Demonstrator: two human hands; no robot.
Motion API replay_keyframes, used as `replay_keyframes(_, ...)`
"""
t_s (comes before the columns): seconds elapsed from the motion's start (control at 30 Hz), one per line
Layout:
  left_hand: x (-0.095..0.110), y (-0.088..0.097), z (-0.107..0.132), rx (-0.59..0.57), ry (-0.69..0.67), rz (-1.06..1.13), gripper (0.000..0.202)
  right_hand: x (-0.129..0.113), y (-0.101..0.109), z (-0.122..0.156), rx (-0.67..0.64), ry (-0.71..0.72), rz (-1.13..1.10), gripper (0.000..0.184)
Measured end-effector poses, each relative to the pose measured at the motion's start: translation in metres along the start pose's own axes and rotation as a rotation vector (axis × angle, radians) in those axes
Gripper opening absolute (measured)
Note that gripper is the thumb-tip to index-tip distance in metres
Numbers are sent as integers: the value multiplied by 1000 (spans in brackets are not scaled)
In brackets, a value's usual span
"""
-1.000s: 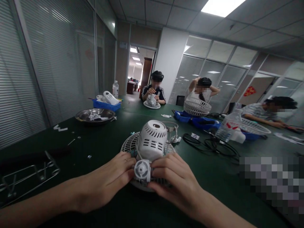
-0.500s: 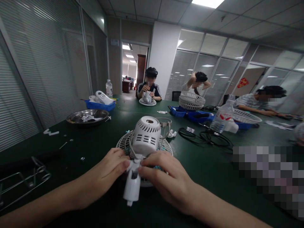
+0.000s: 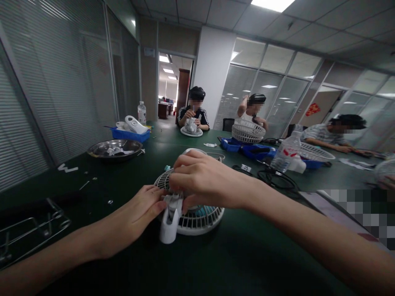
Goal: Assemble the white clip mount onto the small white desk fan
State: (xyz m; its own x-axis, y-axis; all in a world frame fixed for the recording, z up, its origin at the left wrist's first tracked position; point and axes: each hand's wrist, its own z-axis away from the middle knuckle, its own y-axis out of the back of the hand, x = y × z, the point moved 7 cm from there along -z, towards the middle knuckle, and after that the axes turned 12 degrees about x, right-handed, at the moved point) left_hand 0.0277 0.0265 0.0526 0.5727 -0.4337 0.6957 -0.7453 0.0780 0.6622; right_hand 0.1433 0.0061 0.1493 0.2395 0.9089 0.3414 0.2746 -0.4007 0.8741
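A small electric fan lies face down on the table, its round wire grille at the bottom and light-blue blades showing through. My right hand reaches over the white motor housing, fingers curled round it and hiding most of it. The white plastic neck points toward me from the housing. At the neck's upper left side is my left hand, thumb against it and fingers bent by the grille. The joint between neck and housing is partly covered by my hands.
To the left are a metal bowl with small white parts, a blue tray, loose screws and a bent wire rack. On the right stand a water bottle and black cables. Several people sit round the table.
My right hand has moved from the neck up over the motor housing. The neck has tipped and turned slightly, and the front of the grille now shows. My left hand stays at the neck.
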Motion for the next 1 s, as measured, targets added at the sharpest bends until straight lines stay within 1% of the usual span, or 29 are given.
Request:
replay_keyframes(0.07,-4,2,-1,-39,-3,-29,44,6,-2,-8,3,-47,-60,43)
replay_keyframes(0.13,-5,2,-1,-82,-19,-36,44,9,-8,-11,-20,-49,-144,55)
replay_keyframes(0.17,-6,2,-1,-92,-19,-25,44,9,-12,-12,-49,-34,-186,55)
replay_keyframes(0.27,-9,-2,1,-87,19,43,46,6,-18,-10,-122,5,-232,39)
replay_keyframes(0.3,-11,-3,2,-75,41,69,48,5,-18,-10,-119,5,-223,37)
replay_keyframes(0.37,-14,-3,2,-38,67,110,54,3,-18,-11,-91,7,-183,40)
replay_keyframes(0.43,-15,1,-1,3,77,117,62,1,-23,-13,-71,-2,-121,43)
replay_keyframes(0.5,-16,4,-7,-20,97,56,67,2,-32,-16,-53,-23,-39,44)
replay_keyframes(0.53,-18,5,-11,-51,121,3,69,4,-35,-18,-34,-33,8,44)
replay_keyframes(0.57,-21,6,-15,-86,152,-55,71,6,-37,-20,-12,-41,61,44)
replay_keyframes(0.6,-23,9,-19,-90,170,-91,72,8,-36,-22,11,-45,115,44)
replay_keyframes(0.67,-24,12,-27,-77,169,-87,68,14,-27,-22,45,-51,193,46)
replay_keyframes(0.73,-23,13,-30,-46,154,-19,60,20,-8,-16,74,-88,205,46)
replay_keyframes(0.8,-24,11,-30,-14,173,37,56,32,20,-2,150,-214,169,38)
replay_keyframes(0.83,-25,10,-29,7,186,49,55,39,36,8,221,-289,168,33)
replay_keyframes(0.9,-23,9,-27,54,188,42,54,53,56,32,330,-418,189,26)
replay_keyframes(0.93,-22,9,-26,75,177,25,53,61,59,45,358,-479,207,26)
replay_keyframes(0.97,-20,9,-25,87,160,3,51,70,56,59,343,-529,225,27)
replay_keyframes(1.0,-18,9,-24,93,144,-20,49,80,46,72,271,-583,241,28)
